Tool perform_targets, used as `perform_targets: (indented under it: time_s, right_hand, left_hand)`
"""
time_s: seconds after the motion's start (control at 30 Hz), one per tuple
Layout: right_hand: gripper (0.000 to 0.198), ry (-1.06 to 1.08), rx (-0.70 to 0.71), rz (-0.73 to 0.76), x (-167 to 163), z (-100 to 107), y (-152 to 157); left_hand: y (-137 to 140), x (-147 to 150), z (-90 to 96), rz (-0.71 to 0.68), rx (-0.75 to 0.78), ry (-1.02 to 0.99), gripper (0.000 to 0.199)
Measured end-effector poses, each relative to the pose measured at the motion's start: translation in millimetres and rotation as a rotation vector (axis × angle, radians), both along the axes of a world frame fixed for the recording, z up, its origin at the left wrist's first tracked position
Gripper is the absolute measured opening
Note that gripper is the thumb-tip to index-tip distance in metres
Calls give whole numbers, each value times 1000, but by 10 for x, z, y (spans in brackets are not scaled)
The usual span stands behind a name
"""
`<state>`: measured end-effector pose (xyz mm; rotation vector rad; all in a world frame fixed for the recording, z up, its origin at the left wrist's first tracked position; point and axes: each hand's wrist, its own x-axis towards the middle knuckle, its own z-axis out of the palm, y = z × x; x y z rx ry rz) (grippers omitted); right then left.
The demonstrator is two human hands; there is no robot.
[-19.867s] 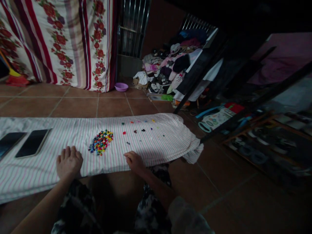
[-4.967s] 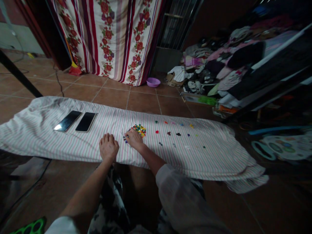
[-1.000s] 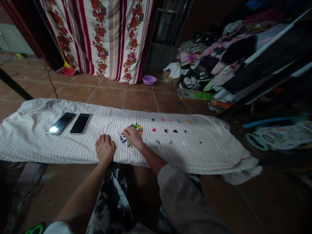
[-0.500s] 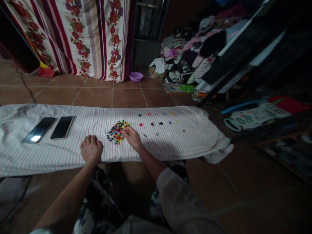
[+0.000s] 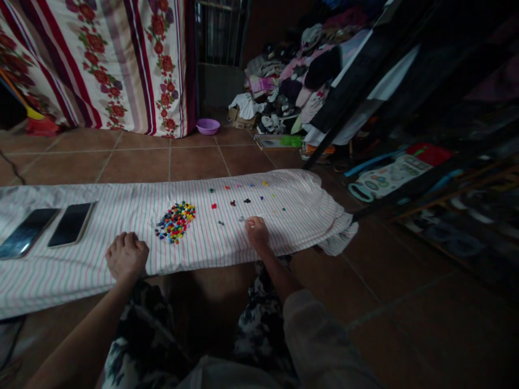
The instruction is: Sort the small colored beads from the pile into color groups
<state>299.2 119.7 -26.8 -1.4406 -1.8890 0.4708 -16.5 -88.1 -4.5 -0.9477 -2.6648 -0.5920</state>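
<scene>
A heap of small multicoloured beads lies on the striped cloth. My right hand is to the right of it, fingertips pinched together next to a small grey cluster; whatever is between them is too small to make out. Several little same-coloured groups sit in rows behind it, among them a red one, a dark brown one and a black one. My left hand rests on the cloth left of the heap, fingers curled under, with nothing visible in it.
Two phones, one dark and one pale-edged, lie at the left of the cloth. Beyond the table are a purple basin, a floral curtain and piled clothes. A dark slanted post stands behind the right end.
My right hand has moved from the bead heap rightward to the grey cluster. My left hand stays resting on the cloth. The whole view has shifted to the right.
</scene>
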Motion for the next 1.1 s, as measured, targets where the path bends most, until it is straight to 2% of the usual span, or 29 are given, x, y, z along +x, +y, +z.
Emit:
perform_targets:
  time_s: [0.2,0.53,0.8,1.1]
  right_hand:
    - [14,-77,-2,44,49,-92,38]
    - [22,-65,-53,36,39,-75,45]
    - [28,-20,-20,22,33,-114,63]
    - [36,10,35,9,53,-158,81]
  left_hand:
    - [4,4,36,6,-77,-5,40]
    - [16,-32,-32,17,-54,15,38]
    - [21,-116,-155,-9,-4,35,38]
    - [11,-101,-144,-21,-22,69,37]
